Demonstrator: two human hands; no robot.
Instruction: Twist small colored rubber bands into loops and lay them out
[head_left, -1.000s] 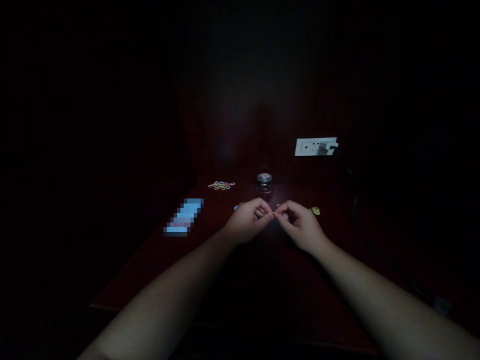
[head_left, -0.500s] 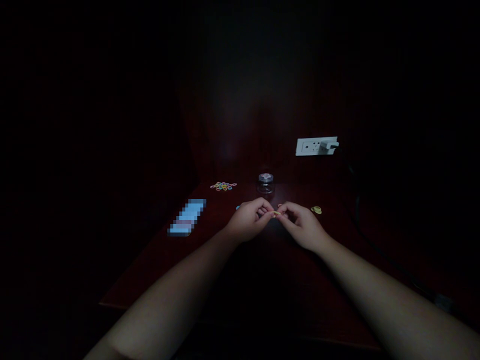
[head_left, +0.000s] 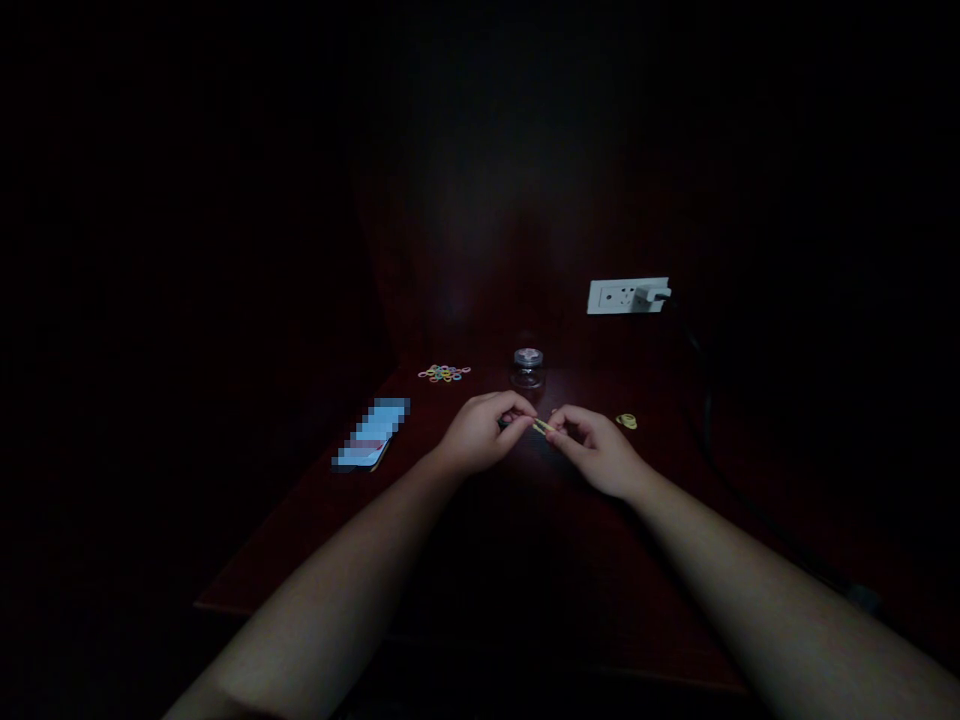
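Between my fingertips a thin yellow hair tie (head_left: 544, 427) is drawn out over the dark red table (head_left: 465, 560). My left hand (head_left: 486, 430) pinches its left end, and my right hand (head_left: 596, 447) pinches the other end. Both hands are closed, with thumb and forefinger pressed together. Just right of my right hand lies a small heap of yellow hair ties (head_left: 626, 422). Farther back on the left is a pile of hair ties in mixed colours (head_left: 444, 374). A clear round jar with a lid (head_left: 528, 367) stands behind my hands.
A phone (head_left: 373, 433) with a lit, blurred screen lies at the left side of the table. On the back wall is a white power socket (head_left: 627, 296) with a plug in it. A dark cable (head_left: 706, 400) runs from it down the right side.
My hands have moved slightly apart, my left one shifting left, and the yellow hair tie between them is stretched longer. The view has shifted a little.
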